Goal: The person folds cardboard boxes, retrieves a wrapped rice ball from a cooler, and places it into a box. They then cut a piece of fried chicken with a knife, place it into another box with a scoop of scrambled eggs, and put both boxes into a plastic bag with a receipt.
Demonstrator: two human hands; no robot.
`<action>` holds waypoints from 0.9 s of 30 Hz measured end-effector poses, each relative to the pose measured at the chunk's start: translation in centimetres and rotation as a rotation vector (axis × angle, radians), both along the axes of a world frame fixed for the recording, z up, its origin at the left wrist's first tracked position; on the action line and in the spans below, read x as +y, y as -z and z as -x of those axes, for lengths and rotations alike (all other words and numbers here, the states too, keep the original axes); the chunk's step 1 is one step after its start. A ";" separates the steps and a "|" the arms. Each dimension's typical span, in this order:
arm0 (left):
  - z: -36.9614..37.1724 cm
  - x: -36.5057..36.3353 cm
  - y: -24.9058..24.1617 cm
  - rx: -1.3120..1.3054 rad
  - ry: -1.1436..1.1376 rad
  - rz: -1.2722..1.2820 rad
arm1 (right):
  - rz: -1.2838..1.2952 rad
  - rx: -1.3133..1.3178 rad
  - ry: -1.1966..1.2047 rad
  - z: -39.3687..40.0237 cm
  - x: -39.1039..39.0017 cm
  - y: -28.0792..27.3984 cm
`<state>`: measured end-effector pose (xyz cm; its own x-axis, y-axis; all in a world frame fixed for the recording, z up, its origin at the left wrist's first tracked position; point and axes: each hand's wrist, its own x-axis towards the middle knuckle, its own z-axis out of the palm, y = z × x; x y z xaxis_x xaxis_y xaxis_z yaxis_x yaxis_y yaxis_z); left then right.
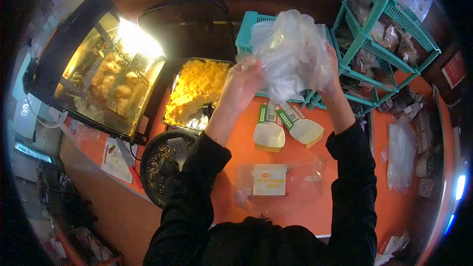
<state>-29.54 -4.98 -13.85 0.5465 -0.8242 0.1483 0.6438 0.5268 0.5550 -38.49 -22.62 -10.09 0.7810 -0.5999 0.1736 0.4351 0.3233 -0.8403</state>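
A bunch of clear plastic bags (290, 54) is between my two hands, in front of a teal basket (248, 21). My right hand (330, 71) is closed on the bunch's right side, its fingers partly behind the plastic. On the left edge, my left hand (242, 81) has its fingers curled against the plastic, slightly blurred. Below them, two open paper food boxes (269, 137) stand side by side on the orange counter (231, 155), with green-patterned flaps at the back. Nearer me lies a printed box (270, 180) with clear plastic (308, 170) around it.
Left of my hands are a tray of yellow food (202, 81) and a lit glass food warmer (106, 76). A black pan (152, 157) holds a spatula (178, 150); a red-handled knife (134, 175) lies beside it. Stacked teal baskets (377, 44) with packets stand at right.
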 end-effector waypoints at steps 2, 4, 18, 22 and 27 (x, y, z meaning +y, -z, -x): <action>0.3 0.1 -0.5 0.044 0.000 -0.056 | -0.037 -0.006 -0.001 0.2 0.2 -0.6; -0.1 0.5 -0.9 0.070 0.077 -0.047 | -0.005 -0.026 0.010 0.7 0.4 -1.2; -2.7 -2.2 0.2 -0.467 -0.550 -0.388 | -0.008 -0.004 0.132 2.5 -2.7 -0.3; -5.6 -5.5 -1.2 -1.126 -1.290 -0.442 | 0.039 -0.069 0.267 4.6 -4.9 0.0; -4.5 -12.6 -0.8 -2.021 -0.838 -0.535 | 0.083 -0.116 0.480 6.4 -7.5 1.7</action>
